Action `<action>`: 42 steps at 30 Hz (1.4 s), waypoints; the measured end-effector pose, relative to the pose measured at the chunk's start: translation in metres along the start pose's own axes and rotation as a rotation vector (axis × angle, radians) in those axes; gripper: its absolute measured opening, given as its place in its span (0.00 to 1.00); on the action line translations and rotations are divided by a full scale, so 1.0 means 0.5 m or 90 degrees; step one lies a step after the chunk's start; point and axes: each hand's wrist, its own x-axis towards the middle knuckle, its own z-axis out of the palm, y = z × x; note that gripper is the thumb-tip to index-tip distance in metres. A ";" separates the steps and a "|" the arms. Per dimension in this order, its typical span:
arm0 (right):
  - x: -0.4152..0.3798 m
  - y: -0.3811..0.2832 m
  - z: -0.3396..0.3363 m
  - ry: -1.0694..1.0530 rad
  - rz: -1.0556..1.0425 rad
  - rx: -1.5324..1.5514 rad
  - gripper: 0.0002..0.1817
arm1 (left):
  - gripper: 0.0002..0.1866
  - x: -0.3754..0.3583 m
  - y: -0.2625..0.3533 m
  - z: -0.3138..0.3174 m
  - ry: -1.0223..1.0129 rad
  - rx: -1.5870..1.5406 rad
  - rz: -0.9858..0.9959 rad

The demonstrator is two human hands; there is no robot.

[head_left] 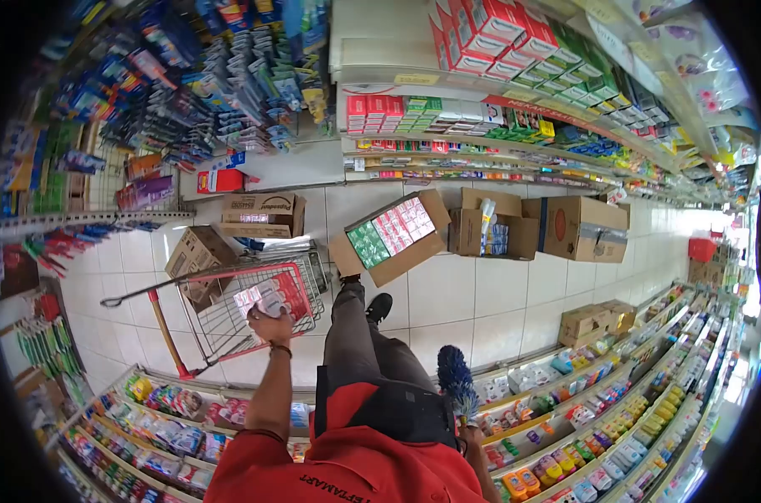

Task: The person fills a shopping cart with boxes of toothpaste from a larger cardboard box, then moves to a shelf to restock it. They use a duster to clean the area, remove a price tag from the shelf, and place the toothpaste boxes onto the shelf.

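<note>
Over the shopping cart [204,323], my left hand [271,325] grips the near end of a group of red and white toothpaste boxes [286,293]. The boxes lie side by side at the cart's right end. My right hand [471,434], low beside my body, is closed round the handle of a fluffy blue duster [456,377] that points away from me. Ahead of my feet stands an open carton [405,267] packed with green and red-white boxes.
Along the far shelf, more cartons line the floor: a brown carton [263,216], an open carton with white tubes [510,226] and a taped carton [586,229]. Stacked toothpaste shelves [481,117] rise ahead. Low shelves of bottles [556,465] run behind me. Another carton [586,325] sits at right.
</note>
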 end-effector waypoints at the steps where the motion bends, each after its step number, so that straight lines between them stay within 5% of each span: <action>1: -0.011 -0.021 0.005 -0.011 0.012 0.004 0.25 | 0.36 -0.008 0.067 -0.023 0.028 -0.118 0.110; 3: -0.029 -0.067 -0.002 -0.004 0.030 0.174 0.24 | 0.30 -0.027 0.198 -0.027 -0.025 -0.174 0.283; 4: 0.063 0.021 0.111 0.039 0.003 0.181 0.19 | 0.29 -0.039 0.242 -0.003 -0.092 -0.157 0.354; 6: 0.041 -0.019 0.105 0.025 -0.022 0.232 0.19 | 0.28 -0.073 0.347 0.072 -0.252 -0.235 0.386; 8: -0.054 -0.173 0.019 0.071 -0.092 0.200 0.18 | 0.28 -0.099 0.416 0.184 -0.381 -0.182 0.474; 12: -0.042 -0.255 0.034 0.026 -0.066 0.346 0.18 | 0.38 -0.116 0.503 0.461 -0.620 0.074 0.581; 14: -0.010 -0.278 0.049 0.133 -0.159 0.398 0.18 | 0.44 -0.112 0.547 0.605 -0.620 0.192 0.590; 17: 0.046 -0.287 0.056 0.063 -0.014 0.298 0.17 | 0.59 -0.096 0.590 0.799 -0.501 0.233 0.596; 21: 0.088 -0.240 0.116 0.109 0.042 0.340 0.16 | 0.85 -0.136 0.654 0.890 -0.510 0.350 0.526; 23: 0.105 -0.245 0.090 0.091 0.064 0.309 0.15 | 0.88 -0.176 0.669 0.895 -0.490 0.420 0.468; 37: 0.207 -0.186 0.072 -0.014 0.140 0.409 0.12 | 0.85 -0.194 0.654 0.966 -0.383 0.446 0.471; 42: 0.253 -0.211 0.061 -0.005 0.149 0.494 0.10 | 0.74 -0.186 0.655 0.948 -0.447 0.516 0.515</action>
